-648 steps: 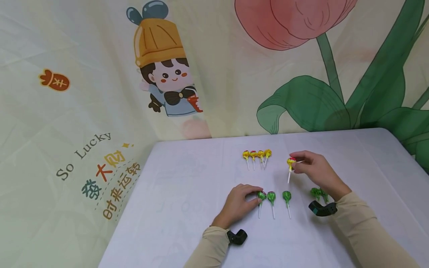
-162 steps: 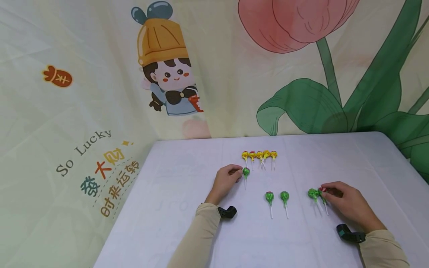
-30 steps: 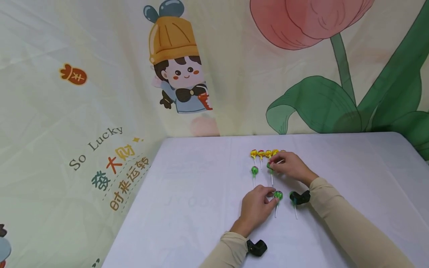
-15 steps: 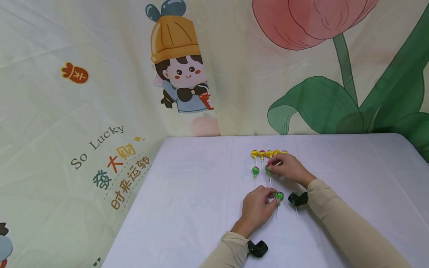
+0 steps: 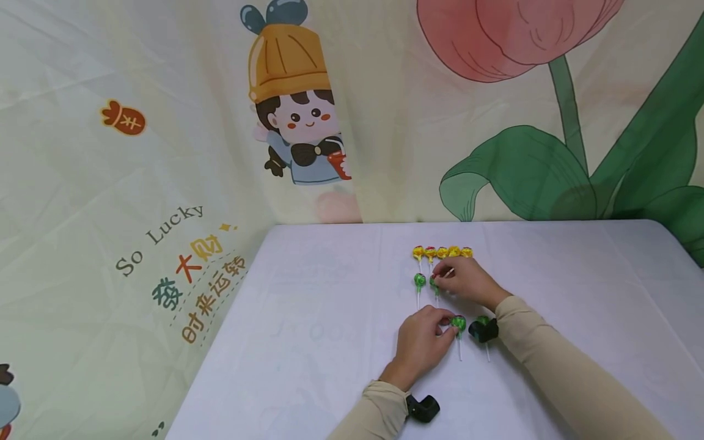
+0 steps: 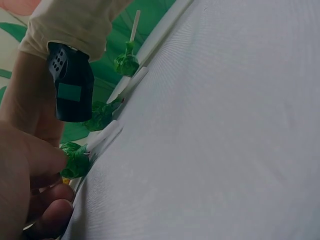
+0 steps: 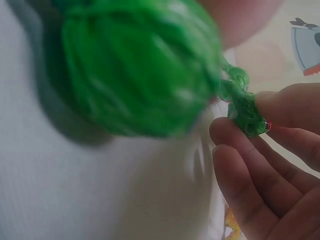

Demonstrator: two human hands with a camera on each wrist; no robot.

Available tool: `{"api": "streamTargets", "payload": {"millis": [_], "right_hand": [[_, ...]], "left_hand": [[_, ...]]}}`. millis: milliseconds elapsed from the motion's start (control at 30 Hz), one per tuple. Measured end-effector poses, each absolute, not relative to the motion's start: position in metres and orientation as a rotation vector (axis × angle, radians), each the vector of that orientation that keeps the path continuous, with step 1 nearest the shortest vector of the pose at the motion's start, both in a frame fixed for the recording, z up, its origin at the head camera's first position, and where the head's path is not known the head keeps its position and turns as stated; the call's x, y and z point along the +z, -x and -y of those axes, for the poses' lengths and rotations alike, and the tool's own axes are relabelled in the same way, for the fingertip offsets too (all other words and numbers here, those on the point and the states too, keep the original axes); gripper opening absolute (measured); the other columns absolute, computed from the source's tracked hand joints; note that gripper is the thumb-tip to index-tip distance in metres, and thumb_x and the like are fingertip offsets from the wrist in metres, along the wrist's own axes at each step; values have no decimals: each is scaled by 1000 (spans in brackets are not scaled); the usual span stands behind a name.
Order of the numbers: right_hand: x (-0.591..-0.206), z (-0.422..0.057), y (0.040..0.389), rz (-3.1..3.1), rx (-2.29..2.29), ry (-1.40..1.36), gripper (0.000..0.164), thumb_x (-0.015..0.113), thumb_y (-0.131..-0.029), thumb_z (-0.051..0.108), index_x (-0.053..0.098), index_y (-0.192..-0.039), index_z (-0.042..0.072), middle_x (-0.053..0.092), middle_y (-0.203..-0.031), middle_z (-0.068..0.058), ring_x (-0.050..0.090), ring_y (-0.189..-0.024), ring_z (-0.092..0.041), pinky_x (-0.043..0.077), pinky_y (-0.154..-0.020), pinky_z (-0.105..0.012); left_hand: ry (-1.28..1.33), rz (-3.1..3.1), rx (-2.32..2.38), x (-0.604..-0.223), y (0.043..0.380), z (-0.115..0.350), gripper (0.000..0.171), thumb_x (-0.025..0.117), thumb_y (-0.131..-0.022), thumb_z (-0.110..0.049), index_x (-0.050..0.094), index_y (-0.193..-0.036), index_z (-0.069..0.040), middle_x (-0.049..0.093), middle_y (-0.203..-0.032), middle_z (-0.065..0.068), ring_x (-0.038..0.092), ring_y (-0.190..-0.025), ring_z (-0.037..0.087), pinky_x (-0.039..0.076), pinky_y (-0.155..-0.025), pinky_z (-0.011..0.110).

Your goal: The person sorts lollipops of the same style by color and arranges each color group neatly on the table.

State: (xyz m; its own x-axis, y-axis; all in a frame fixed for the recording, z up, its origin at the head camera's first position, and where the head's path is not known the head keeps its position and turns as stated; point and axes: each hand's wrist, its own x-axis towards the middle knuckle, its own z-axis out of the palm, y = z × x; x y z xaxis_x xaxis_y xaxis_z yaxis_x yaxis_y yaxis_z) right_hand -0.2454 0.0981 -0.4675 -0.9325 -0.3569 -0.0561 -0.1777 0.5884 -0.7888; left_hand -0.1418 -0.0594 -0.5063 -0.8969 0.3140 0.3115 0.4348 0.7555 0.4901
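Observation:
My right hand [image 5: 464, 282] pinches a green-wrapped lollipop [image 7: 247, 117] by its head between thumb and fingers. The stick points toward me, just right of another green lollipop [image 5: 420, 280]. Lower down, my left hand [image 5: 423, 342] has thumb and fingertips around the head of a second green lollipop [image 5: 459, 322], seen close to the cloth in the left wrist view. Under the right wrist's black device [image 5: 484, 331] lies one more green lollipop [image 5: 483, 319], partly covered. It looms large in the right wrist view.
Behind the right hand, several yellow lollipops [image 5: 418, 253] lie in a row, some sticks hidden by the fingers. A white cloth covers the table [image 5: 319, 293]. A printed curtain [image 5: 385, 153] hangs along the back edge. A black device [image 5: 423, 408] sits on the left wrist.
Over the last second my right hand slides its green lollipop left and slightly nearer, beside the other one. The stick at my left hand swings a little right. Earlier, that back green lollipop was in my left hand.

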Motion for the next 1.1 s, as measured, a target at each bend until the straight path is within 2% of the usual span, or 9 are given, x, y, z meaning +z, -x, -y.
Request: {"api": "streamTargets", "payload": {"millis": [300, 1100], "right_hand": [[-469, -91, 244, -2670, -1191, 497, 8, 73, -92, 13, 72, -100, 9, 69, -95, -1, 63, -89, -20, 55, -79, -35], [-469, -82, 245, -2761, -1067, 568, 12, 74, -91, 12, 72, -102, 8, 70, -95, -1, 66, -87, -16, 57, -79, -33]], "left_hand": [[605, 2677, -801, -507, 142, 60, 13, 73, -89, -26, 77, -102, -23, 62, -84, -13, 48, -69, -6, 37, -62, 12], [673, 2609, -806, -510, 143, 61, 14, 72, -90, -27, 76, -102, -22, 62, -85, -11, 47, -69, -6, 37, -62, 12]]}}
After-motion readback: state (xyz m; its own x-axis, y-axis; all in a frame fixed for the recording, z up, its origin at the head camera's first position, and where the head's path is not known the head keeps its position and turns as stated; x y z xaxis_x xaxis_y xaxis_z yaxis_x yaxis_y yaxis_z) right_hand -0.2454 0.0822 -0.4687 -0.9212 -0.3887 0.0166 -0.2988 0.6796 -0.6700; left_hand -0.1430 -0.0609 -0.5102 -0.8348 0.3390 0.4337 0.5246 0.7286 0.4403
